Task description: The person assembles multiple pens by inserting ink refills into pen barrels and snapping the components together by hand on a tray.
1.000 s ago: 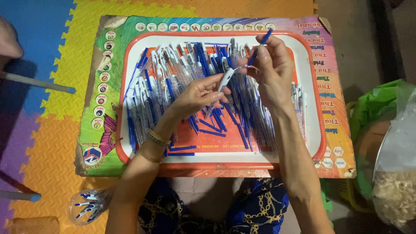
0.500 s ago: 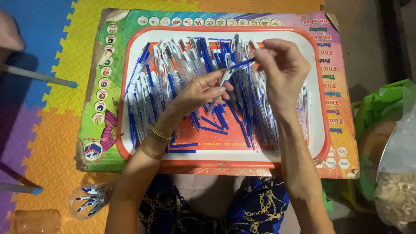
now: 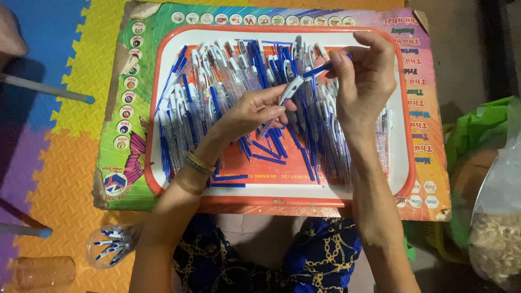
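Observation:
My left hand point(image 3: 251, 111) holds a clear pen barrel point(image 3: 288, 90) over the middle of an orange-rimmed white tray point(image 3: 404, 179). My right hand point(image 3: 364, 76) pinches a thin blue refill point(image 3: 320, 69), its tip at the open end of the barrel. Under both hands the tray is heaped with several clear barrels and blue refills point(image 3: 228, 81). Gold bangles point(image 3: 196, 168) sit on my left wrist.
The tray rests on a colourful printed board point(image 3: 122, 125) over foam floor mats point(image 3: 59, 179). A clear cup of blue pen parts point(image 3: 111, 245) and an empty cup point(image 3: 43, 271) stand at the bottom left. A green bag point(image 3: 477, 141) and a bag of pale bits point(image 3: 496, 244) lie right.
My right hand brought the blue refill down from a raised, upright hold to the barrel's end. My left hand tilted the barrel towards it.

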